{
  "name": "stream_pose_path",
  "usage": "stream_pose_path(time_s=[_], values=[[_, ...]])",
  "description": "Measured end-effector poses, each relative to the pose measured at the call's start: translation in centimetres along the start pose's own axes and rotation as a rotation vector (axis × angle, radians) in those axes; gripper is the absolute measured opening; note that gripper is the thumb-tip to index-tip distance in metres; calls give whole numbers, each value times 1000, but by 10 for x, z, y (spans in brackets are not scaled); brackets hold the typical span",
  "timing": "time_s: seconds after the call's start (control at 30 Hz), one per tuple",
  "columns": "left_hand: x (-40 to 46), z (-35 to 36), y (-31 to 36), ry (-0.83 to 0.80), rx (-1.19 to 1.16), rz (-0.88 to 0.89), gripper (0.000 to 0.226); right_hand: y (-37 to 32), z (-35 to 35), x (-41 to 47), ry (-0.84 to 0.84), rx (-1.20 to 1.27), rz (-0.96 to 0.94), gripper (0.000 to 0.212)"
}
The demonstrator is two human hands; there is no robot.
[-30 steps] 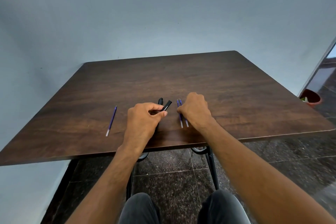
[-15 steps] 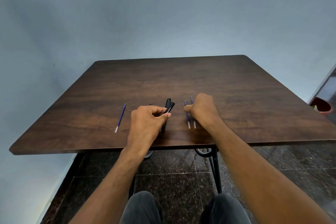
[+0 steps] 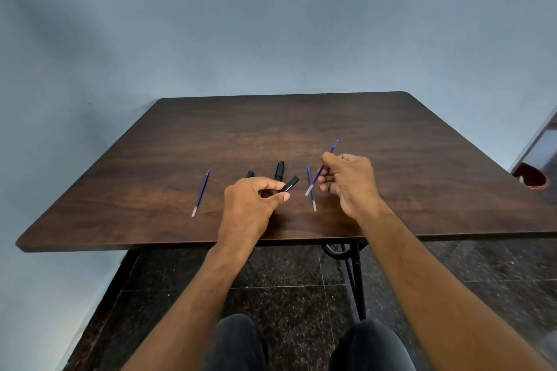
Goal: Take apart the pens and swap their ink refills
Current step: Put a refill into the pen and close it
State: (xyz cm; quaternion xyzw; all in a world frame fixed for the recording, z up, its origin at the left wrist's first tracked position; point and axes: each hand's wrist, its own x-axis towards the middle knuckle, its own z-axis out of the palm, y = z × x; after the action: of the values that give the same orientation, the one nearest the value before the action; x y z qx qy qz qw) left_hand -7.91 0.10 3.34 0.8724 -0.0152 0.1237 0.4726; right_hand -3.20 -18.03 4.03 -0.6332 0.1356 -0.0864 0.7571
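My left hand (image 3: 253,202) grips a black pen barrel (image 3: 290,184) whose open end points up and right. My right hand (image 3: 349,181) pinches a blue ink refill (image 3: 330,153), lifted off the table and tilted, its tip up and to the right. Another blue refill (image 3: 311,190) lies on the dark wooden table (image 3: 301,135) just left of my right hand. A third blue refill (image 3: 201,193) lies alone to the left. Two more black pen parts (image 3: 279,170) (image 3: 249,174) rest behind my left hand, partly hidden by it.
A red bowl-like pot (image 3: 530,179) sits on the floor past the table's right edge. A blue-grey wall stands behind the table. Black metal table legs (image 3: 354,277) and my knees show below the near edge.
My right hand has picked one blue refill up off the table and lifted it to the right. My left hand still holds the black barrel. The camera has tilted upward.
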Motion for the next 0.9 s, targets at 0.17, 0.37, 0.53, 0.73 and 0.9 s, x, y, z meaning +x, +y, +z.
stream_pose_path(time_s=[0.17, 0.37, 0.53, 0.73, 0.9], values=[[2, -3, -1, -13, -6, -5, 22, -8, 9, -2, -7, 169, -2, 25], [5, -6, -2, 4, -11, 19, 23, -11, 12, 0, 12, 237, -31, 21], [8, -3, -5, 35, -5, 15, 26, -12, 15, 0, 5, 246, -62, 20], [8, -5, -5, 35, 0, 20, 26, -9, 16, 0, 1, 215, -72, 18], [8, -4, -7, 41, 23, 42, 26, -6, 20, -2, -33, 167, -81, 20]])
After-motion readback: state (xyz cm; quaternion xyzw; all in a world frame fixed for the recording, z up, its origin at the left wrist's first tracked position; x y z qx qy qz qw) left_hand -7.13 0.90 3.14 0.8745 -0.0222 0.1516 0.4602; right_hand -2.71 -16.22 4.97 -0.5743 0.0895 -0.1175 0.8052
